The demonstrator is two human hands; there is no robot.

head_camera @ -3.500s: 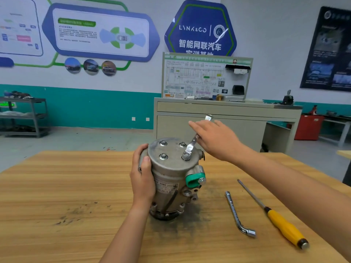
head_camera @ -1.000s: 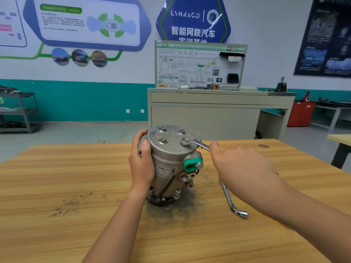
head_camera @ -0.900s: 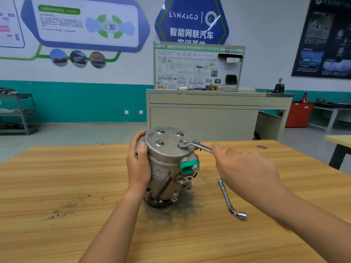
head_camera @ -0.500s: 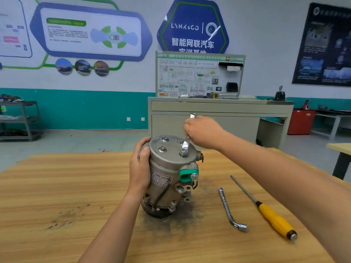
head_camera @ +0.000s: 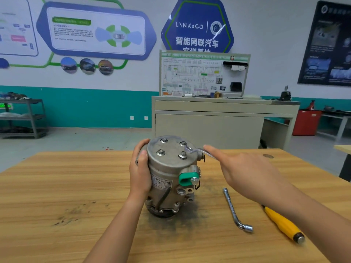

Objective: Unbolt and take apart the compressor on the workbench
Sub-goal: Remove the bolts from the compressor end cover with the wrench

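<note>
The compressor (head_camera: 167, 168) is clasped at its left flank by the left grip (head_camera: 140, 173) and held upright on the surface (head_camera: 57, 186), likely so it cannot twist. The spanner (head_camera: 195, 150) is pressed by the right grip (head_camera: 245, 173), fingers straight, nothing curled round it; which bolt it bites is blurred. Four bolts (head_camera: 160, 152) are counted on top, all seated. One socket wrench (head_camera: 235, 209) and one screwdriver (head_camera: 283, 224) are laid near right, within reach.

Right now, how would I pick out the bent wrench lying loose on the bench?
On the wooden workbench, find the grey compressor standing upright. Two tools lie to its right; the L-shaped socket wrench is the one nearer it. Unlike the yellow-handled screwdriver, it is bare silver metal, bent at its near end.
</note>
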